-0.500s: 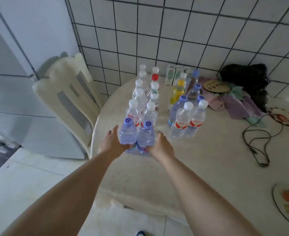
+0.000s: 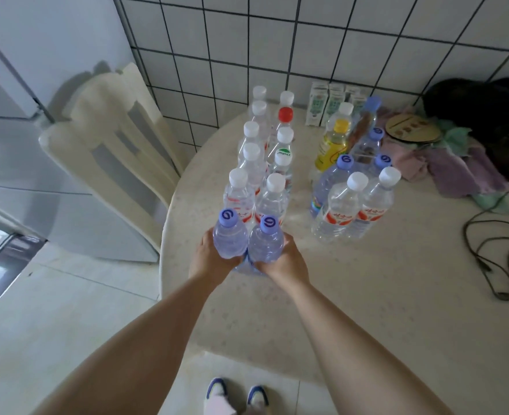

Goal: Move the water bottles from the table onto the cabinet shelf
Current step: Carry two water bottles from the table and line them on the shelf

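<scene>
At the centre of the frame, the left hand (image 2: 210, 259) gripped the left purple-capped bottle (image 2: 229, 236) from its left side, while the right hand (image 2: 287, 262) gripped the right purple-capped bottle (image 2: 266, 244) from its right side. The 2 bottles touched each other, upright, near the front edge of the round table (image 2: 367, 310); whether their bases rested on it could not be told. Just above them in the frame stood 2 rows of white-capped bottles (image 2: 251, 163), one bearing a red cap (image 2: 285, 114). To the right of centre stood another cluster of bottles (image 2: 352, 202), including a yellow bottle (image 2: 331, 148). A cream chair (image 2: 109, 136) stood at the left, and a dark cable (image 2: 493, 253) lay at the right edge.
</scene>
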